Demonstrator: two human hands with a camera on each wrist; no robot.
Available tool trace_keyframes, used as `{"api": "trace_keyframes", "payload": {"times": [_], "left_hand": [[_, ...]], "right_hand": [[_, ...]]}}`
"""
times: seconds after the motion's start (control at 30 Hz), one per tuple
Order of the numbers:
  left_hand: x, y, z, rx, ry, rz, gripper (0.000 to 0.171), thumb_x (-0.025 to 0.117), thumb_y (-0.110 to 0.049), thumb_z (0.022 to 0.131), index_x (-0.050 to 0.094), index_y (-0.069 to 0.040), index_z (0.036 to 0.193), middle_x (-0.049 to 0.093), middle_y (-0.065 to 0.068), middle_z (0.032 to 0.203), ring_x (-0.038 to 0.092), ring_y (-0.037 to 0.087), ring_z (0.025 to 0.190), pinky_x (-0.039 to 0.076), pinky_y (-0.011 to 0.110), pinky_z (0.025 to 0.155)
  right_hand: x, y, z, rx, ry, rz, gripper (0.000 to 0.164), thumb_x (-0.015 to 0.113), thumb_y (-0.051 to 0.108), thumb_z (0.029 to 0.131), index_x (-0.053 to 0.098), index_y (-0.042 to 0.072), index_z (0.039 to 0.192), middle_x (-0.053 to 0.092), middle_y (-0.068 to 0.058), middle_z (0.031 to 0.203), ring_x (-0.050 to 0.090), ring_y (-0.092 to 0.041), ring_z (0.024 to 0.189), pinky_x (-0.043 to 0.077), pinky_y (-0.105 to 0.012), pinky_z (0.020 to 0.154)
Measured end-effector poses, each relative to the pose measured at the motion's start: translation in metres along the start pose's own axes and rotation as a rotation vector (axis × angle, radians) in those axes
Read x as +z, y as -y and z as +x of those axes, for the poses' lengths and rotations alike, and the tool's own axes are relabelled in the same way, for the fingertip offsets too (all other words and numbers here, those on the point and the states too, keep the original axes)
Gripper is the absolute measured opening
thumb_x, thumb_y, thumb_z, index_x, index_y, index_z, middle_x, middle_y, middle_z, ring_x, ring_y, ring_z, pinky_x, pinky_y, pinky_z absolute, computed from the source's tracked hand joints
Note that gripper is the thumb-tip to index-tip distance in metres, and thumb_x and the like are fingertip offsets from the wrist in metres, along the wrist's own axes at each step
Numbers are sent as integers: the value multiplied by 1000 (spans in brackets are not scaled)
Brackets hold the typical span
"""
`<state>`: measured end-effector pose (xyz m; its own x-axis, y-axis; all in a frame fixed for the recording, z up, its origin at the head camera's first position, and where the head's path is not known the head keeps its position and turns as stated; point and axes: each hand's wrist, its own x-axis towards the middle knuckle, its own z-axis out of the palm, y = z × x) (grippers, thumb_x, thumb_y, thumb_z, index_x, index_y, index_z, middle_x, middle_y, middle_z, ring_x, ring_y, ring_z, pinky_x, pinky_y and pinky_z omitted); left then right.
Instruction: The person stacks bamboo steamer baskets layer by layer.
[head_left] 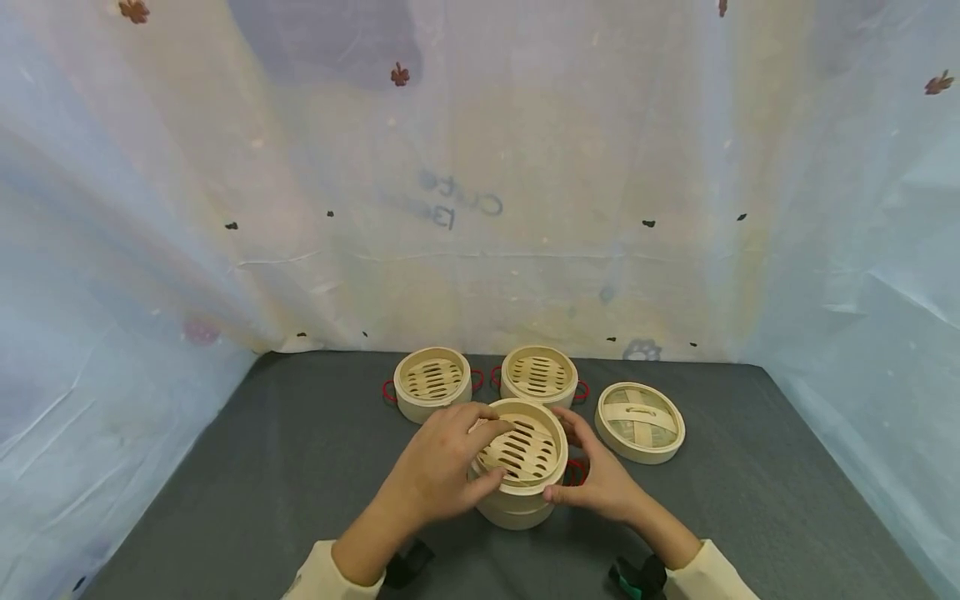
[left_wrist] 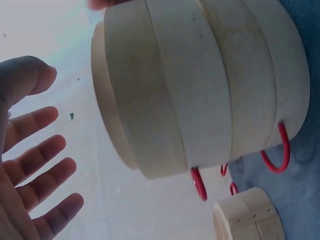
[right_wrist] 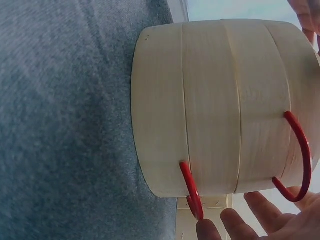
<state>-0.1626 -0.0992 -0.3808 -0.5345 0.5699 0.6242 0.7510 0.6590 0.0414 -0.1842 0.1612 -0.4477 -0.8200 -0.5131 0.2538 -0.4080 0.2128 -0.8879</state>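
Round bamboo steamer baskets [head_left: 517, 506] stand stacked at the front centre, with a slatted floor [head_left: 521, 450] in the top one. Red loop handles [left_wrist: 283, 150] stick out from the stack's sides. My left hand [head_left: 446, 458] is at the upper left rim; in the left wrist view its fingers [left_wrist: 42, 150] are spread and apart from the basket wall. Around the right side of the top basket lies my right hand [head_left: 600, 479], thumb at the front rim and fingers farther back. Its fingers [right_wrist: 265, 212] look extended beside the wall and red handle in the right wrist view.
Behind the stack are two more steamer baskets, one at left [head_left: 432, 383] and one at right [head_left: 538, 375], both with red handles. A woven steamer lid [head_left: 640, 422] lies to the right. Plastic sheeting [head_left: 480, 292] hangs behind the dark grey table [head_left: 300, 467].
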Motion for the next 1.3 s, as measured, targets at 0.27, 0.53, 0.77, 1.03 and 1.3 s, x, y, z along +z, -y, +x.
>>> {"api": "trace_keyframes", "payload": {"times": [0.27,0.53,0.77,1.03,1.3], "left_hand": [[-7,11,1,-28,-2,8,45,77,-30,75,67,-18,118,61,0,111,60,16,98,49,38,86],[-12,28,3,-59,-7,20,43,77,-28,75,67,-18,115,61,0,114,61,18,103,50,37,86],[-14,43,3,-96,-12,31,43,77,-25,74,67,-17,115,61,1,114,60,18,101,50,36,83],[-15,70,-2,-162,20,54,50,80,-28,73,65,-14,119,61,7,115,59,26,97,49,44,78],[-5,87,-11,-205,84,71,50,78,-35,74,65,-18,119,60,6,117,56,26,96,45,50,79]], "right_hand": [[1,-1,-1,17,-1,1,102,81,15,75,17,28,153,37,-20,147,40,-44,130,50,-40,91],[0,1,-1,13,-20,-32,103,82,15,74,18,27,153,39,-20,145,41,-44,129,49,-35,91],[0,1,-1,17,-16,-23,102,82,16,74,19,23,153,40,-19,145,40,-44,130,49,-36,91],[1,-2,0,46,-8,-10,102,82,14,74,18,23,153,41,-16,144,41,-41,130,48,-42,92],[0,-2,3,21,5,-6,100,82,15,74,19,29,152,42,-18,142,42,-42,128,49,-43,91]]}}
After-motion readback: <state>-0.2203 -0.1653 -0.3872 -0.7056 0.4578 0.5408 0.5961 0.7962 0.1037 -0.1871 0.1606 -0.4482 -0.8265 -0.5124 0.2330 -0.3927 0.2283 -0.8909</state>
